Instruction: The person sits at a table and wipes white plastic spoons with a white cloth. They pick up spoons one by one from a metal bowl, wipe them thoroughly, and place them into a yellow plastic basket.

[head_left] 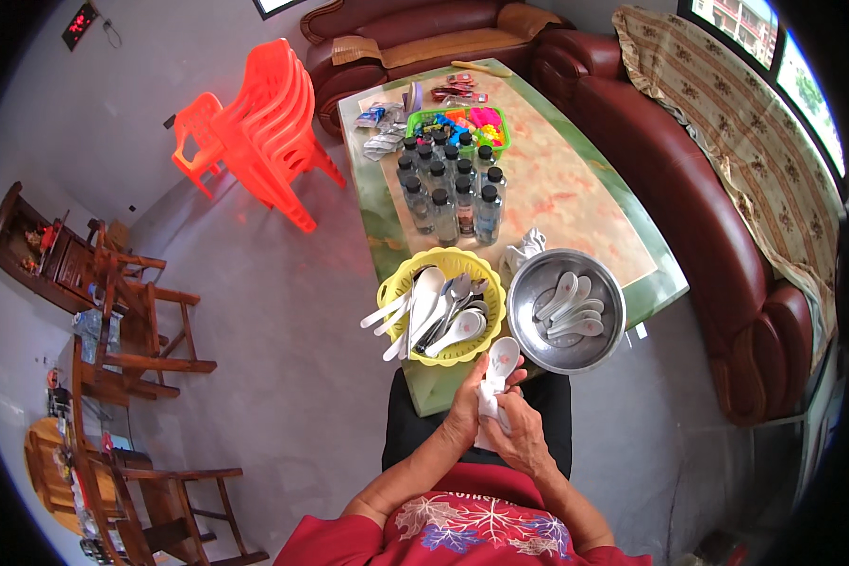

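Note:
A white soup spoon (504, 357) with a small reddish pattern in its bowl is held upright in front of me. My left hand (466, 401) is closed on it from the left. My right hand (523, 426) presses a white cloth or tissue (490, 401) round its handle. Just beyond my left hand is a yellow plastic basket (387, 292) of white and metal spoons, some with handles over its rim. To the right stands a steel bowl (608, 325) with several white soup spoons (575, 307) lying inside.
Black-capped clear bottles (443, 217) stand grouped on the marble-patterned table (575, 179). Behind them sits a green tray (507, 143) of colourful small items. A crumpled white cloth (524, 250) lies beside the steel bowl. Stacked red chairs (264, 123) are at left, a brown sofa (651, 217) at right.

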A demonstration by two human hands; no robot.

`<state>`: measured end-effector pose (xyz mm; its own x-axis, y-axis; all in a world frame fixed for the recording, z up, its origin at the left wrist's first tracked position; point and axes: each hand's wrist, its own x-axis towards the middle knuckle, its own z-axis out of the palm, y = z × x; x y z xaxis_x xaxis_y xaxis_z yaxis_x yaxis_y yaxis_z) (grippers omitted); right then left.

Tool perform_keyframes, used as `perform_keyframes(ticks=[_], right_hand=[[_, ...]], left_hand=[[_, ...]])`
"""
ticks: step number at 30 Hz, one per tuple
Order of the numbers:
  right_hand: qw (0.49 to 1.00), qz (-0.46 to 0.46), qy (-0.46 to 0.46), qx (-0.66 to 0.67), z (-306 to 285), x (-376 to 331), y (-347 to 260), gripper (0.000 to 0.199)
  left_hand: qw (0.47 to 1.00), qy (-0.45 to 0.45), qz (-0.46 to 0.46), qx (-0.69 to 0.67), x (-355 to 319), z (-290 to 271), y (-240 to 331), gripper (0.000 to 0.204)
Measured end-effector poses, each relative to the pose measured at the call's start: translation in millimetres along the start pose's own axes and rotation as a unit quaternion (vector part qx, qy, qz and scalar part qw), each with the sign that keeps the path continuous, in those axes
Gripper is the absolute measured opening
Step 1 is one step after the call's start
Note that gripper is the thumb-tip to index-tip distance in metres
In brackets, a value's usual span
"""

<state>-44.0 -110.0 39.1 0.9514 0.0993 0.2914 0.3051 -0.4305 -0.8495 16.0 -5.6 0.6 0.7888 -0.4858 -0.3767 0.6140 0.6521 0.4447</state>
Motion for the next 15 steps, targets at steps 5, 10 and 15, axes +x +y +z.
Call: perform_keyframes(ticks=[5,10,15], right_hand=[[0.990,-0.019,0.103,-0.098,-1,12,14,0.032],[0.936,-0.076,0.215,-0.268,-5,42,22,0.031],[0.970,0.057,0.144,-0.188,9,27,19,0.026]], left_hand=[[0.990,-0.078,-0.008,-0.116,-1,-5,-13,0.051],[0.995,-0.020,0.046,-0.085,-6,20,-22,0.040],[0.995,0.007,0.097,-0.010,-2,11,-22,0.039]])
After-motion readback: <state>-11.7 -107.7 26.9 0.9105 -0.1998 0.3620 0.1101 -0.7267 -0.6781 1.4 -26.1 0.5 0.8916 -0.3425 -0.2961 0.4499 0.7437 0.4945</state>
